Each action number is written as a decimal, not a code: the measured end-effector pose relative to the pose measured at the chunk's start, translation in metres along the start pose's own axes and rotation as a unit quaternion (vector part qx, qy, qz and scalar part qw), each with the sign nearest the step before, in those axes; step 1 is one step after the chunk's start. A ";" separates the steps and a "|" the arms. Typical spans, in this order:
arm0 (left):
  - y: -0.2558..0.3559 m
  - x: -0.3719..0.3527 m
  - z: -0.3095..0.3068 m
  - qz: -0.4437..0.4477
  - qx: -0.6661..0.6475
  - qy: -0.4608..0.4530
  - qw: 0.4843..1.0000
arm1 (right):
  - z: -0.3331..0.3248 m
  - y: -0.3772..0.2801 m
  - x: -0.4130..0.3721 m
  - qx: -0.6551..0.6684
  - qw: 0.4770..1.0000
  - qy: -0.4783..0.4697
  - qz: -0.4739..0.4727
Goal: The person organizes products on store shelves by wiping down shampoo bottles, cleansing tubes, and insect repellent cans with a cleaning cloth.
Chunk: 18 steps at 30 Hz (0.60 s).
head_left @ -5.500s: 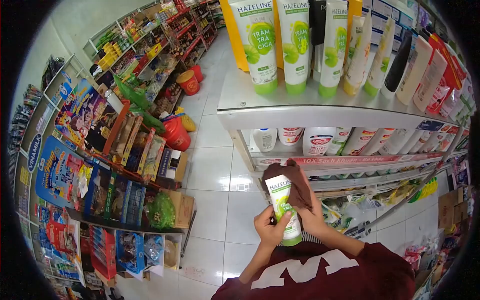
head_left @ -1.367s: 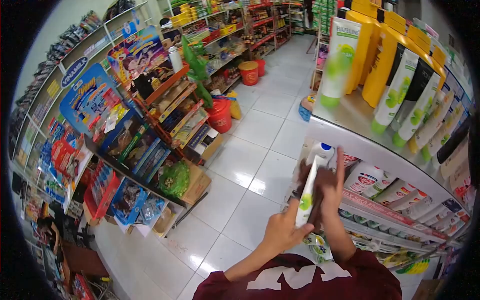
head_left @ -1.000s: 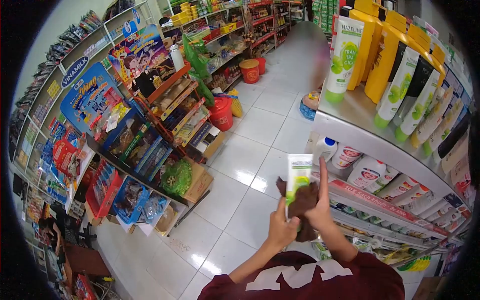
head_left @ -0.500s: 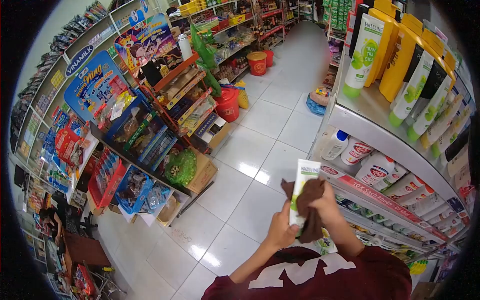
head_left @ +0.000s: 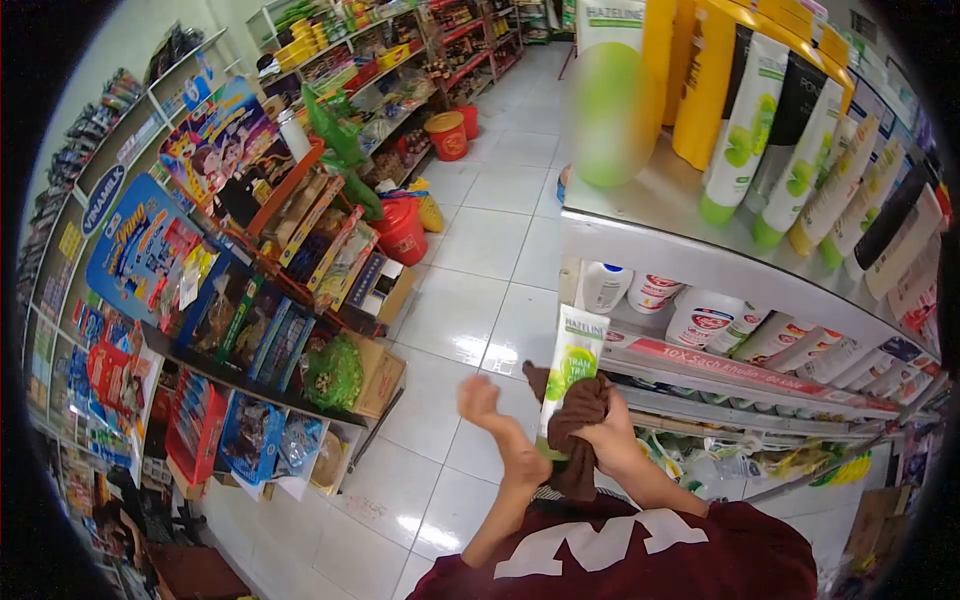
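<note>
In the head view my right hand (head_left: 615, 437) is closed around a dark brown cloth (head_left: 580, 412) and a white-and-green Hazeline tube (head_left: 576, 362). The tube stands nearly upright, its label toward me and its lower part partly covered by the cloth. Just left of it, my left hand (head_left: 492, 420) is raised with nothing in it, its fingers loosely bent and apart from the tube. Close to the right, similar tubes (head_left: 745, 140) stand in a row on the top shelf (head_left: 640, 200).
White Lifebuoy bottles (head_left: 700, 315) line the shelf below. On the left stand a snack rack (head_left: 330, 225) and a blue basket (head_left: 258, 435) of packets. Red buckets (head_left: 400, 232) sit along the tiled aisle (head_left: 490, 215).
My left hand has let go of the tube and moved left. My right hand keeps the tube and cloth. The view has shifted, bringing the right-hand shelves closer.
</note>
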<state>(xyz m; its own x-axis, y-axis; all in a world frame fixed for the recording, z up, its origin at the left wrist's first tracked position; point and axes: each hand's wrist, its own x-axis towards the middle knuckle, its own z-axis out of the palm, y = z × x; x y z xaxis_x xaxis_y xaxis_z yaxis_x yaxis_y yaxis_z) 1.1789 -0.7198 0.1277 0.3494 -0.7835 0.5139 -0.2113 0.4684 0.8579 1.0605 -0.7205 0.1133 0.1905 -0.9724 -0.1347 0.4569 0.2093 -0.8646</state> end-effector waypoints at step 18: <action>0.047 0.030 0.010 -0.087 -0.199 0.115 0.969 | -0.018 -0.005 0.008 0.079 0.993 -0.077 0.046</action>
<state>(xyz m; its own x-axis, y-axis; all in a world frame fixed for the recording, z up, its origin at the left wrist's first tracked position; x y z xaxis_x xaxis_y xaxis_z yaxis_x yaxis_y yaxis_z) 1.1700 -0.7255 0.1840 0.5514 -0.7752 0.3082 0.2230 0.4930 0.8410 1.0442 -0.7316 0.1079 0.3636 -0.9233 -0.1240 0.5589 0.3227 -0.7639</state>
